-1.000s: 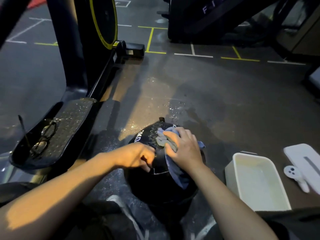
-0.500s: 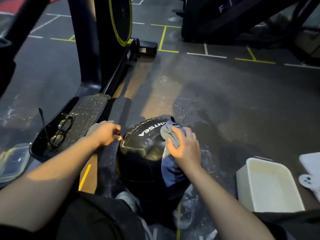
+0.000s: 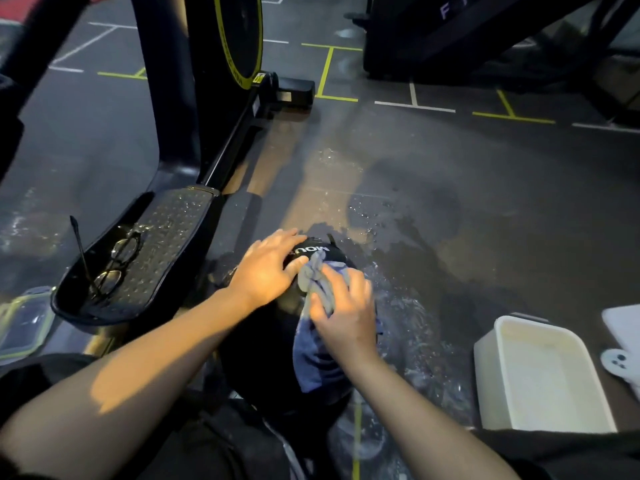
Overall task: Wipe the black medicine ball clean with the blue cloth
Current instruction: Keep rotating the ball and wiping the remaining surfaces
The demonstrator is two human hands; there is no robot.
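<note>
The black medicine ball point(image 3: 266, 355) sits on the wet gym floor between my knees, with white lettering near its top. My left hand point(image 3: 268, 268) lies flat on the ball's upper left, fingers spread over the lettering. My right hand point(image 3: 343, 313) is closed on the bunched blue cloth point(image 3: 317, 355) and presses it against the ball's upper right. The cloth's tail hangs down the ball's right side. Much of the ball is hidden under my hands and arms.
A white plastic tub point(image 3: 540, 372) stands on the floor at the right, with a white controller point(image 3: 620, 365) beyond it. On the left is a black machine pedal point(image 3: 152, 258) with eyeglasses point(image 3: 116, 268) on it. A clear lidded box point(image 3: 20, 322) sits at far left. The floor around the ball is wet.
My left hand has moved from the ball's left side up onto its top. The ball has turned, so the lettering is now farther away. My right hand stays pressing the cloth.
</note>
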